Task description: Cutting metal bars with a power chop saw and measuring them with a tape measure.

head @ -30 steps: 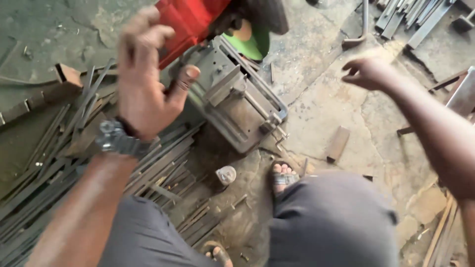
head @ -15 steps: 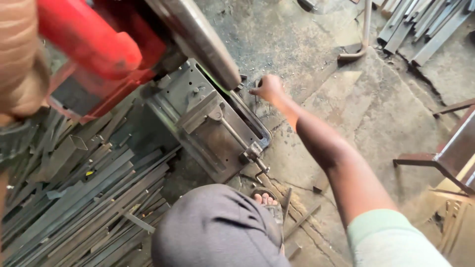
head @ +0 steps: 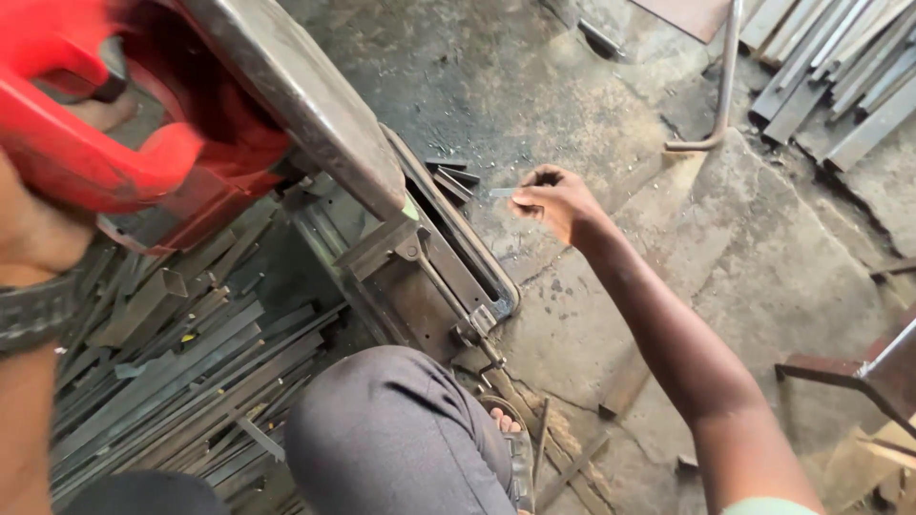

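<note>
My right hand (head: 558,202) pinches a small metal piece (head: 503,193) — stiff, light, sharp-edged; my left hand (head: 38,229) grips the red handle (head: 91,157).

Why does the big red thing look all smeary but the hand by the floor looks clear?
In the head view, the red saw handle sits very close to the camera, so it smears and blurs; the left hand under it is soft too. The right hand, pinching a small grey metal piece, is sharp. Light is even daylight, with soft shadows on the concrete floor.
</note>
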